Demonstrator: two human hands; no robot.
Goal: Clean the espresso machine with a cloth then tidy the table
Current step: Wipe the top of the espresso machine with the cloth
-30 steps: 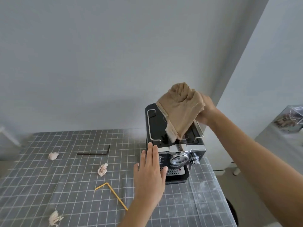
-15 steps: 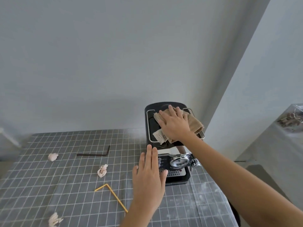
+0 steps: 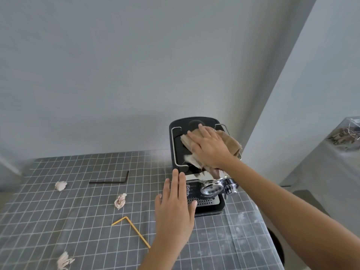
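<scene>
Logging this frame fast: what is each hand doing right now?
Left hand: open, fingers flat against the espresso machine front, holding nothing.
Right hand: open, palm pressing the cloth onto the machine's top.

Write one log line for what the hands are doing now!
right hand: flat on cloth atop espresso machine | left hand: open, against machine front

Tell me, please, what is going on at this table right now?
A person is wiping the top of a black and chrome espresso machine. The right hand presses a crumpled tan cloth flat on the machine's top, while the left hand, fingers spread, rests open against its left front. On the grey grid-pattern tablecloth lie three crumpled paper scraps, a bent yellow straw and a dark L-shaped hex key, not yet tidied.
</scene>
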